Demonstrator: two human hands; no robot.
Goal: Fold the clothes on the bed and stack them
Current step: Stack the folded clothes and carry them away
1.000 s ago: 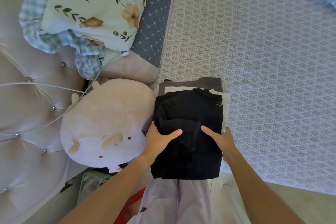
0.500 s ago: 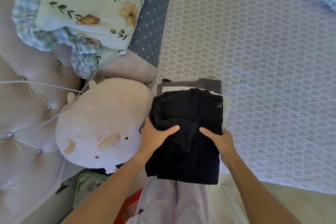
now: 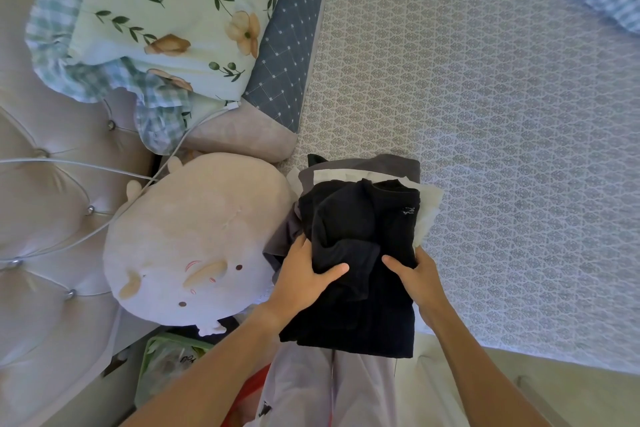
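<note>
Since a second ago the black garment sits bunched higher between the hands, its far end humped up; the hands keep their places. Left hand grips the garment's left edge, thumb laid across the top. Right hand grips the right edge, thumb on top, fingers tucked under. Garment lies on a stack of folded clothes, grey and white layers showing beneath, at the near edge of the bed. Round plush toy just left of the stack. Floral pillow beyond it.
</note>
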